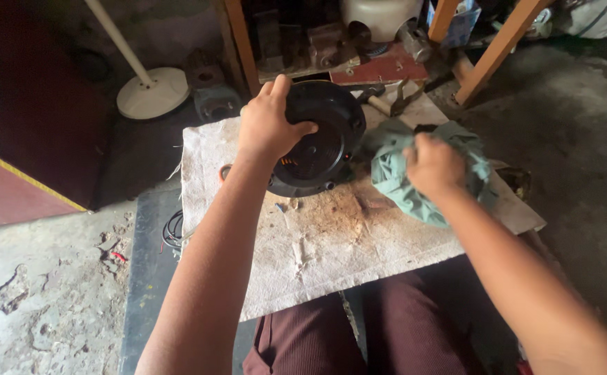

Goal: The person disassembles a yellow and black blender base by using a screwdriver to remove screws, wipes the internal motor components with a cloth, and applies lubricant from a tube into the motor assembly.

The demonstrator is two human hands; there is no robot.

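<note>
Your left hand (pixel 267 125) grips the black round motor housing (pixel 317 142) at its 9 o'clock rim; fingers curl over the top edge, thumb presses on the face. Housing sits tilted on the worktop (pixel 331 243), near its far edge, approx. centre of view. Copper-coloured windings show thru slots in the housing face, just below your thumb.

Your right hand (pixel 434 165) is closed in a fist on a crumpled green rag (pixel 401 184), at 3 o'clock from the housing, just beside it. Can't tell whether rag touches the housing.

Worktop is covered w/ a stained white cloth; rust-brown smear and small debris lie at 6 o'clock from the housing. A hammer (pixel 387 103) lies at 1 o'clock, behind the housing, near the rag.

Floor, 10 o'clock: white round stand base (pixel 152 92) w/ pole. Black and red wires (pixel 171 232) hang at the worktop's 9 o'clock edge. Wooden frame legs (pixel 501 45) and cluttered parts at 12–1 o'clock. Your knees, in dark red trousers, show at 6 o'clock.
</note>
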